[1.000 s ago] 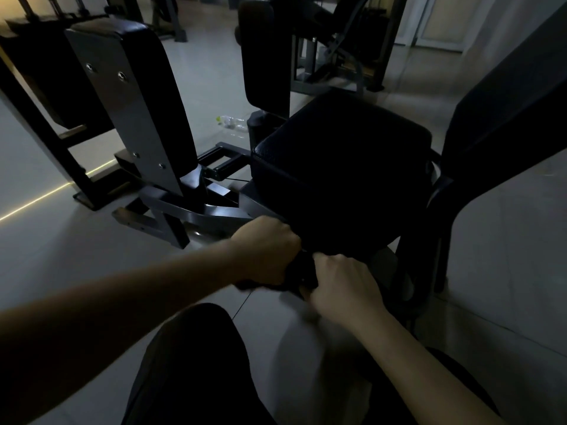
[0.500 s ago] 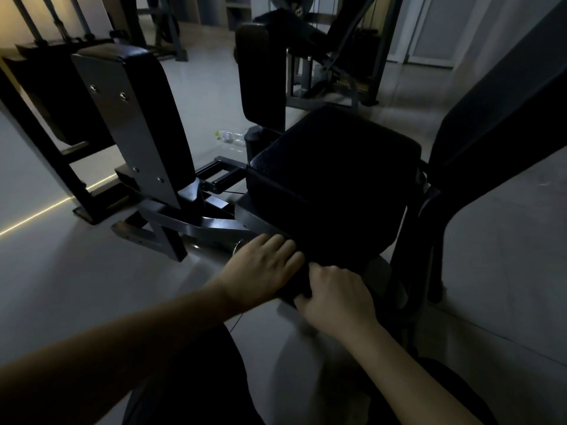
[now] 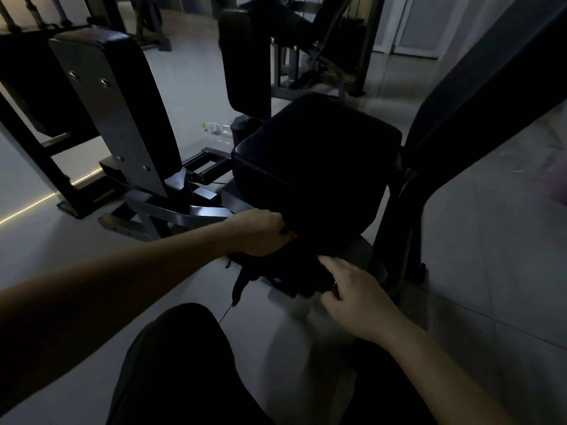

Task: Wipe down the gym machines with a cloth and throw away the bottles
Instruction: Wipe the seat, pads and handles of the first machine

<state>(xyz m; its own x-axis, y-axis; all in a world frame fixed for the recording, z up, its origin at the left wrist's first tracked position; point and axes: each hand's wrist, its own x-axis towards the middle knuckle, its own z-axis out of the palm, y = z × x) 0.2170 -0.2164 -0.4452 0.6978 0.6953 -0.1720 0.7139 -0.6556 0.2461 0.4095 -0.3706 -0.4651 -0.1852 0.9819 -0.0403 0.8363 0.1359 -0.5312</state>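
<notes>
risk: dropping the dark cloth [image 3: 276,273], clenching it against the seat pad [image 3: 316,167] front edge with the left hand [image 3: 260,234], touching it with the right hand [image 3: 352,292], hold there unclear; overlooking the plastic bottle [image 3: 218,129] on the floor [image 3: 184,87] behind.

forearms [image 3: 129,283]: bare | hands [image 3: 260,234]: bare | legs: black trousers [image 3: 175,363] over both knees

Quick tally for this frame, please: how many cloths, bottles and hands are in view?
Cloths: 1, the dark cloth below the seat edge
Bottles: 1, the clear bottle on the floor
Hands: 2, the left hand and right hand
Total: 4
</notes>
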